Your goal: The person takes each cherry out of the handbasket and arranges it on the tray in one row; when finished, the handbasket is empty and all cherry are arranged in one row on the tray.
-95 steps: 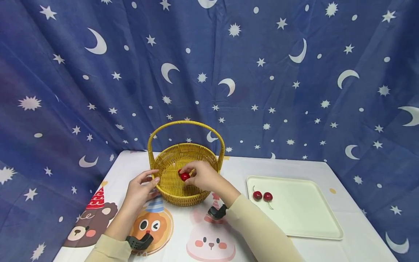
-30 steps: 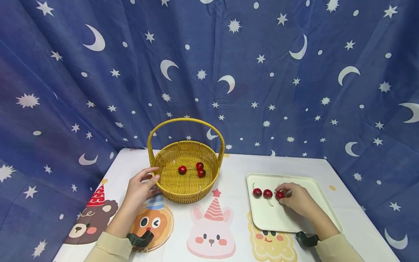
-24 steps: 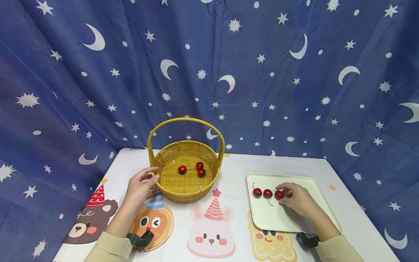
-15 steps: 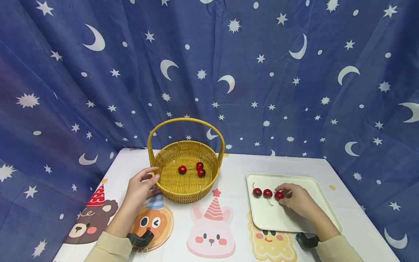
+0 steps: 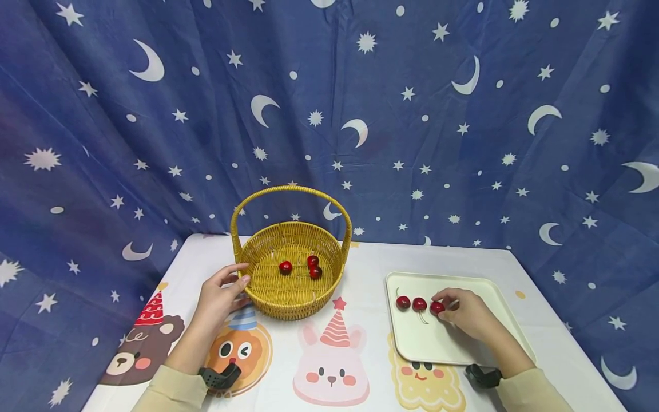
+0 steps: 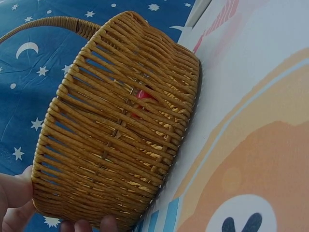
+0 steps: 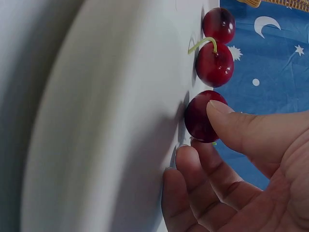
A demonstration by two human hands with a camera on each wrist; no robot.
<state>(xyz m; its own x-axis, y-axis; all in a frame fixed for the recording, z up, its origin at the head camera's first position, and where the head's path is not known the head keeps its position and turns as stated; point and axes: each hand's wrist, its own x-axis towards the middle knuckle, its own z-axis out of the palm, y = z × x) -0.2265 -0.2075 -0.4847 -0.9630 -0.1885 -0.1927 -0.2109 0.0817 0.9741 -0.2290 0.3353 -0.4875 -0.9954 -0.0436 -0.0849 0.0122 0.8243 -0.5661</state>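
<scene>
A yellow wicker basket [image 5: 290,312] with a tall arched handle stands on the table, three dark red cherries [image 5: 285,268] lying inside it. My left hand [image 5: 218,294] grips the basket's left rim, thumb at the top edge and fingers against the outer wall. On the cream tray [image 5: 479,343] to the right, my right hand [image 5: 468,312] pinches a cherry [image 7: 200,116] between thumb and fingers, low over the tray's surface. Two more cherries [image 7: 215,65] with thin green stems lie in a row to its left.
A white tablecloth [image 5: 370,286] printed with cartoon animals covers the table. Behind hangs a blue curtain [image 5: 386,189] with moons and stars. Each wrist wears a black band [image 5: 483,376]. The tray has a low raised rim.
Over three seconds my right hand has gone from inside the basket, where it held a cherry, to the tray, holding a cherry beside the other two. My left hand has stayed at the rim.
</scene>
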